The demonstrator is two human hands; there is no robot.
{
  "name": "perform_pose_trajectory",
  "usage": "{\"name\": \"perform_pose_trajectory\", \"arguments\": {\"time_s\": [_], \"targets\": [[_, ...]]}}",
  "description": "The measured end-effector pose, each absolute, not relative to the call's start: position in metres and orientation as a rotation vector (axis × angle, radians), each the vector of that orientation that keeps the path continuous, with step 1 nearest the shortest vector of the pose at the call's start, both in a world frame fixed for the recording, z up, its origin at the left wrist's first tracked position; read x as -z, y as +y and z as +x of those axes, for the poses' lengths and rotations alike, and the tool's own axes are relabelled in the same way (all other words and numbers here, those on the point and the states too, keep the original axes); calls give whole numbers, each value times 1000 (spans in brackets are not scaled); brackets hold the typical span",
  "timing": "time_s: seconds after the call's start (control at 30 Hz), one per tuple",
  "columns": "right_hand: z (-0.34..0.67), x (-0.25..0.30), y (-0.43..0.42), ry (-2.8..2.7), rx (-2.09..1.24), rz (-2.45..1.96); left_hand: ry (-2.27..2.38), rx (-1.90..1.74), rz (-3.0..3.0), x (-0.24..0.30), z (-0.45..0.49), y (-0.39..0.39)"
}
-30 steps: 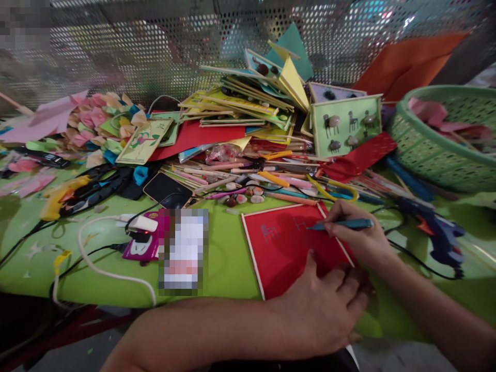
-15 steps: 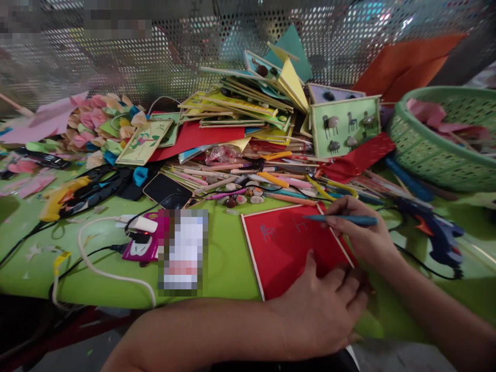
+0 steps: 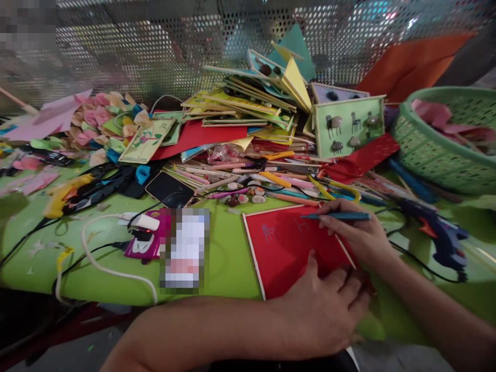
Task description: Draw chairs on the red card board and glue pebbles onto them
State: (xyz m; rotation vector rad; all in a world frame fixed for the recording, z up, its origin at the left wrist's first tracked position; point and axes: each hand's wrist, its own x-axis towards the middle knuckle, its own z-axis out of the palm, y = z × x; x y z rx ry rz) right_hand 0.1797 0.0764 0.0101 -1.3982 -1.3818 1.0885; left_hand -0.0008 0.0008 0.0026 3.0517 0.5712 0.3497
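A red card (image 3: 282,253) edged with thin pale sticks lies on the green table in front of me. Dark line drawings mark its upper part: a finished-looking figure at left and a few strokes further right. My right hand (image 3: 354,232) pinches a blue pen (image 3: 344,216), its tip at the right-hand strokes. Across the card's lower right part rests my left hand (image 3: 325,305), fingers spread and pressing flat. It covers that corner of the card.
Left of the card are a phone (image 3: 185,248) and a magenta power strip (image 3: 149,243) with cables. Behind lie pens, pebbles and a stack of framed cards (image 3: 240,106). At right are a blue glue gun (image 3: 437,235) and a green basket (image 3: 426,165). A yellow glue gun (image 3: 65,196) lies left.
The pen tip has moved slightly left and down, and the right-hand strokes show more plainly. My left hand stays put on the card. The view has shifted a little.
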Motion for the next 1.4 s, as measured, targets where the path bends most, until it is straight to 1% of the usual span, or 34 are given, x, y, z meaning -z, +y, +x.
{"name": "perform_pose_trajectory", "arguments": {"time_s": [0.27,0.67,0.9,1.4], "targets": [[169,-13,79,-1423,-979,-1447,570,-375,3047,-1,0,0],[169,-11,80,-1453,-944,-1456,569,-385,3050,0,1,1],[171,-6,81,-1482,-921,-1481,567,-332,3046,-5,0,2],[167,-16,80,-1526,-923,-1470,565,-327,3051,-3,1,2]]}}
